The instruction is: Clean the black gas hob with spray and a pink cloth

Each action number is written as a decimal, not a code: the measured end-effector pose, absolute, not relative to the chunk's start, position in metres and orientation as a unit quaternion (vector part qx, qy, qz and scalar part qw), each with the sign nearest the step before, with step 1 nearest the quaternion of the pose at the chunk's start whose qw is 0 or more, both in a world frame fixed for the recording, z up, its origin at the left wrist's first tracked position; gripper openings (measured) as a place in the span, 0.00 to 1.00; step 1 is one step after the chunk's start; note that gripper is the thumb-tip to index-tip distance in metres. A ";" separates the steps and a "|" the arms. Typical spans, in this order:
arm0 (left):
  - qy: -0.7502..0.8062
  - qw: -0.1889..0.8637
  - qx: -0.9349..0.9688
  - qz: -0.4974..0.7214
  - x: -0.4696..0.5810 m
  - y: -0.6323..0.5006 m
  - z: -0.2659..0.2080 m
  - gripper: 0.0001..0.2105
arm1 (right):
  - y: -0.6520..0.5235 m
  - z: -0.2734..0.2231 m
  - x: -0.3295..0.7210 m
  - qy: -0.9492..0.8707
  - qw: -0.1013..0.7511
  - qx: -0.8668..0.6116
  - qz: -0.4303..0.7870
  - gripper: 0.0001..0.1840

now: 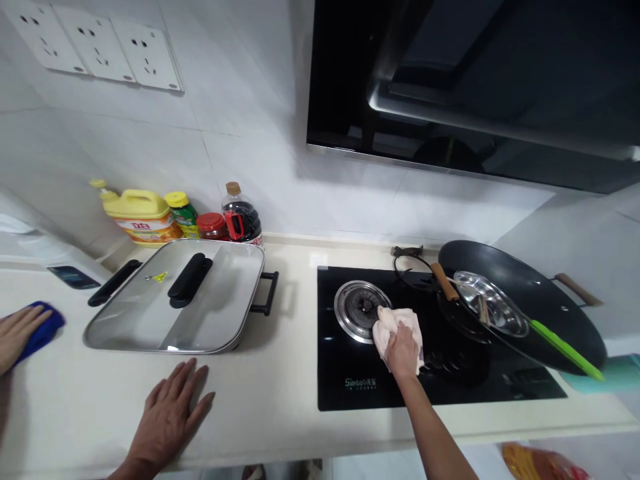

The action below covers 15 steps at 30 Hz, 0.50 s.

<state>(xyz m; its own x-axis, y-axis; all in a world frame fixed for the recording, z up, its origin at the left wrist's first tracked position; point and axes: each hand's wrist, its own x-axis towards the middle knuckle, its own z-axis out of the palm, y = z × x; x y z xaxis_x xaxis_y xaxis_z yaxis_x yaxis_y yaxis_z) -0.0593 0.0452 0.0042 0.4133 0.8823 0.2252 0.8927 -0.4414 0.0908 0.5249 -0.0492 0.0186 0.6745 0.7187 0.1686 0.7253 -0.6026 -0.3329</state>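
Observation:
My right hand point(404, 347) presses a pale pink cloth point(393, 327) onto the black glass cooktop point(350, 363). The cloth touches the right edge of the left burner point(361, 309), a metal ring with a dark centre. My left hand point(173, 417) lies flat on the cream countertop point(273, 407) with its fingers spread, holding nothing. Just beyond its fingertips stands a rectangular electric pan point(240, 333) under a glass lid point(220, 280) with a black handle point(190, 280).
At the far left another person's hand point(17, 333) rests on a blue cloth point(47, 327). A big black wok point(540, 287) holding a metal bowl point(493, 303) and a green-handled utensil point(565, 347) covers the right burner. Bottles point(143, 217) line the wall. A black range hood point(475, 87) overhangs the cooktop.

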 end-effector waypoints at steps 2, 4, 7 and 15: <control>-0.529 0.021 -0.841 -0.113 -0.058 0.044 0.007 0.30 | -0.068 0.017 0.503 -0.419 0.183 -0.889 -0.016 0.30; -0.528 0.022 -0.842 -0.106 -0.057 0.043 0.011 0.31 | -0.083 0.018 0.481 -0.447 0.177 -0.877 -0.019 0.28; -0.529 0.023 -0.842 -0.100 -0.055 0.042 0.015 0.30 | -0.091 0.024 0.445 -0.492 0.181 -0.852 -0.006 0.25; -0.530 0.030 -0.841 -0.104 -0.056 0.042 0.013 0.30 | -0.051 0.045 0.377 -0.594 0.220 -0.769 0.088 0.15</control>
